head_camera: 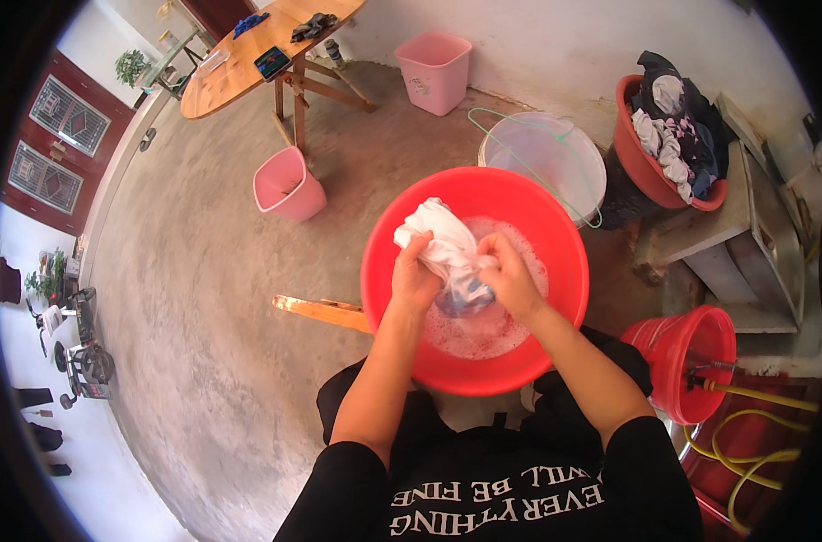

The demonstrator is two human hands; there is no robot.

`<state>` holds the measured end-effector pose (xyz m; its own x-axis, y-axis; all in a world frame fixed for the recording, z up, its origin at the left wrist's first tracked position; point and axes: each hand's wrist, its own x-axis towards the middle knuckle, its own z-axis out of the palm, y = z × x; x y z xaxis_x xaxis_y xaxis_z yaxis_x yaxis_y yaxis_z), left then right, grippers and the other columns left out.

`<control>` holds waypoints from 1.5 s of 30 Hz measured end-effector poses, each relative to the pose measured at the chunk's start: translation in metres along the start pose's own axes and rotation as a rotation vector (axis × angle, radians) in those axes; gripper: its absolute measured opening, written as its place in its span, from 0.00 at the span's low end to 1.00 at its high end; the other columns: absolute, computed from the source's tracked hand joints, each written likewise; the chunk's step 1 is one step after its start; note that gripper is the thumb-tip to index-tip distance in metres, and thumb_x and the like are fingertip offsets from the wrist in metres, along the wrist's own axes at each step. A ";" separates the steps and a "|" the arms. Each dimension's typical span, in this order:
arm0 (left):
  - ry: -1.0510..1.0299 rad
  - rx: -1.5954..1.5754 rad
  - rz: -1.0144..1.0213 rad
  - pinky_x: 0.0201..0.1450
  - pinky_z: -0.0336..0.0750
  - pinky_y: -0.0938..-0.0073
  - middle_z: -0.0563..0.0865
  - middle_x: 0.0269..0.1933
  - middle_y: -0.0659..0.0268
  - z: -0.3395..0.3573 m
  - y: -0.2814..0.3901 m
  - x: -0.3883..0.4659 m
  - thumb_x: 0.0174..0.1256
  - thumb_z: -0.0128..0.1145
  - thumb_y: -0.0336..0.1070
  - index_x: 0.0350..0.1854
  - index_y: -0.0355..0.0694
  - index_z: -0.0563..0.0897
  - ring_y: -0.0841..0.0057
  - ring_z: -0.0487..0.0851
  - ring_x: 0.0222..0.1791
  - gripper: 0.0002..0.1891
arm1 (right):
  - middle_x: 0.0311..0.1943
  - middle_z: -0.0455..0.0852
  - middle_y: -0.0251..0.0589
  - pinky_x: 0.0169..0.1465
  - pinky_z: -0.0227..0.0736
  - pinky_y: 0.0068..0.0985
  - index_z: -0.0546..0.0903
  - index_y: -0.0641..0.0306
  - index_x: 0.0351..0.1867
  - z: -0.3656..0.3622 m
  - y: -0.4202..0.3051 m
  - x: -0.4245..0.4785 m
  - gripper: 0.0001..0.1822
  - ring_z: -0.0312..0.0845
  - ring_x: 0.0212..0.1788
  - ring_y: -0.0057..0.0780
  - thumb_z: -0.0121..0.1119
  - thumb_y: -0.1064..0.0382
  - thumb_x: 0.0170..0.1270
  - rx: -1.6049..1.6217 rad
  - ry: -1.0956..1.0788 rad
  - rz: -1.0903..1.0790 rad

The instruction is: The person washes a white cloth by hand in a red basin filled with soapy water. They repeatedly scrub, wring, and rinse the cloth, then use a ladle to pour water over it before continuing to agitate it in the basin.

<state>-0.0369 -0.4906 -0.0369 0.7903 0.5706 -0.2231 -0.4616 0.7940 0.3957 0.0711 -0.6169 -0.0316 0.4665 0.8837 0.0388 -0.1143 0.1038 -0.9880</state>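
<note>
A wet white cloth garment (438,227) with a bluish part at its lower end is bunched between my hands. My left hand (414,274) grips it from the left side, thumb on top. On the right, my right hand (509,274) pinches a fold of the same cloth; its fingertips are blurred. Both hands are over a red plastic basin (475,186). Sudsy water (472,342) covers the basin's bottom, and the garment's lower end hangs at or just above it; I cannot tell which.
Beyond the basin stands a whitish bucket (543,146) with a green clothes hanger (519,173) across it. A reddish tub of clothes (631,162) sits on a slab at right. Nearer are a red bucket (712,366) and yellow hose (756,400). Pink bins (435,74) and a wooden table (241,74) lie beyond.
</note>
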 end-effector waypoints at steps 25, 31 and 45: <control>-0.195 -0.418 -0.360 0.52 0.75 0.63 0.82 0.46 0.60 -0.072 -0.054 -0.002 0.69 0.43 0.45 0.47 0.43 0.78 0.67 0.80 0.46 0.15 | 0.21 0.80 0.35 0.24 0.71 0.31 0.74 0.54 0.18 0.054 -0.002 -0.014 0.10 0.78 0.21 0.37 0.62 0.58 0.51 -0.790 0.040 -0.611; 0.237 0.111 -0.183 0.59 0.70 0.63 0.80 0.51 0.61 0.021 -0.033 -0.022 0.70 0.41 0.55 0.52 0.40 0.75 0.67 0.77 0.53 0.24 | 0.37 0.82 0.46 0.42 0.74 0.32 0.76 0.61 0.39 -0.002 -0.001 0.033 0.17 0.80 0.41 0.38 0.63 0.52 0.55 -0.535 0.215 -0.153; -0.019 0.222 -0.367 0.49 0.77 0.63 0.83 0.43 0.57 -0.050 -0.016 -0.004 0.66 0.44 0.62 0.43 0.42 0.79 0.66 0.81 0.45 0.25 | 0.34 0.77 0.41 0.32 0.73 0.35 0.74 0.58 0.33 0.054 -0.036 -0.034 0.14 0.78 0.30 0.41 0.63 0.62 0.44 -0.832 -0.218 -0.621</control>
<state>-0.0529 -0.4945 -0.0868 0.8940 0.2533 -0.3695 -0.0520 0.8779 0.4760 0.0121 -0.6263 0.0108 0.0604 0.8544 0.5161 0.7650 0.2925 -0.5738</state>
